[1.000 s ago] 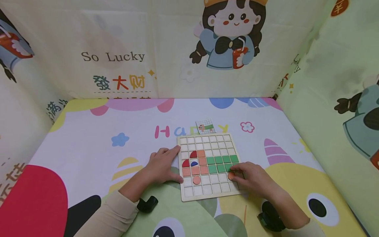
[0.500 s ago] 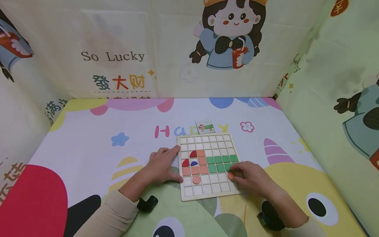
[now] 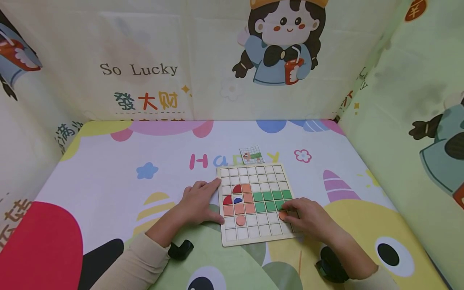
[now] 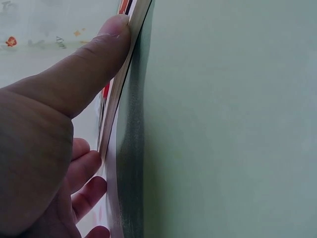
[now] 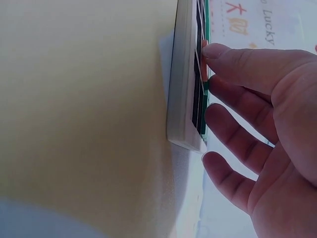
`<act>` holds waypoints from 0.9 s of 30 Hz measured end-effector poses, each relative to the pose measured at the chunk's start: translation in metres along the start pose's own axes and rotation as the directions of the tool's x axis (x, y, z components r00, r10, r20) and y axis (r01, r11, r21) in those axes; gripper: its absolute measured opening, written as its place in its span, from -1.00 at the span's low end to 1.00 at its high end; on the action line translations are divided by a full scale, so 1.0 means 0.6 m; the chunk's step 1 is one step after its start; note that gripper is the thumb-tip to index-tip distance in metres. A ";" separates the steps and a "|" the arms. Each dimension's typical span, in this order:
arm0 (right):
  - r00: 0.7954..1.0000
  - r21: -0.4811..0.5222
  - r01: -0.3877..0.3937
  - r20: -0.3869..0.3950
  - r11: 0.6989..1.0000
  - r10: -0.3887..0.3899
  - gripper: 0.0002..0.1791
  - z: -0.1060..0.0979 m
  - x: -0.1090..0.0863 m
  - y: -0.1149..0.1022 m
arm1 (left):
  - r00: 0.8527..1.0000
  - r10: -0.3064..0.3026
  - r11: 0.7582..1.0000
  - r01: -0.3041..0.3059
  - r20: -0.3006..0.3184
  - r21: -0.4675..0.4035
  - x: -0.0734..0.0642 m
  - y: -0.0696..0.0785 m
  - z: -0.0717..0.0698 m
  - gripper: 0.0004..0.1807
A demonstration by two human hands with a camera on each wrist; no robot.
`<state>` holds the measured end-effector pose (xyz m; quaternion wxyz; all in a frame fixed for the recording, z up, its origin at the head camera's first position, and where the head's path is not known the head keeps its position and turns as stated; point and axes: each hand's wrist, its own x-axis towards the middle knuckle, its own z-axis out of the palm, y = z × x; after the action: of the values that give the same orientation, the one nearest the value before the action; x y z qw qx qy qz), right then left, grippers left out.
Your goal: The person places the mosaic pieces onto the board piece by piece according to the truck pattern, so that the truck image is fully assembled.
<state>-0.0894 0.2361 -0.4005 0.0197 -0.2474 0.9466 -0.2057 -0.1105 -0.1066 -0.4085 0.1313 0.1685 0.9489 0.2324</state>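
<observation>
A wooden grid board (image 3: 250, 231) lies on the table, its cells partly filled with coloured pieces. My left hand (image 3: 199, 203) spreads along the board's left side, thumb (image 4: 111, 42) and fingertips against the edge. My right hand (image 3: 311, 217) is over the board's right side, fingers loosely bent. Its thumb tip touches an orange disc (image 3: 282, 215) in the row below the green square tiles (image 3: 270, 206), and the index fingertip reaches the green tiles. The hand hides cells at the right edge. A second orange disc (image 3: 241, 220) sits at the left, below the orange squares (image 3: 239, 208).
A small pattern card (image 3: 252, 155) lies just behind the board, showing a coloured figure on a grid. Red pieces (image 3: 237, 188) and a blue half-round on white (image 3: 237, 200) sit among the orange squares. Printed cloth walls (image 3: 206, 60) stand behind the table and along both sides.
</observation>
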 end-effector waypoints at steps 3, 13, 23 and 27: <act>1.000 0.001 -0.005 0.002 1.000 0.005 -0.81 0.000 -0.001 0.000 | 1.000 0.002 1.000 -0.002 0.001 -0.004 -0.001 0.000 0.000 0.25; 1.000 -0.005 0.000 -0.006 1.000 0.000 -0.80 0.001 -0.001 -0.001 | 1.000 0.009 1.000 -0.009 -0.007 0.013 -0.001 -0.002 0.001 0.25; 1.000 -0.006 0.008 -0.012 1.000 -0.008 -0.81 0.000 -0.001 -0.001 | 1.000 0.007 1.000 -0.007 -0.008 0.015 0.001 -0.002 0.001 0.25; 1.000 0.002 -0.001 -0.014 1.000 0.001 -0.82 0.000 -0.001 -0.002 | 1.000 0.006 1.000 -0.006 -0.004 0.012 0.000 -0.002 0.001 0.25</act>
<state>-0.0885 0.2352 -0.4002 0.0137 -0.2454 0.9466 -0.2085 -0.1108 -0.1072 -0.4093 0.1279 0.1715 0.9500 0.2274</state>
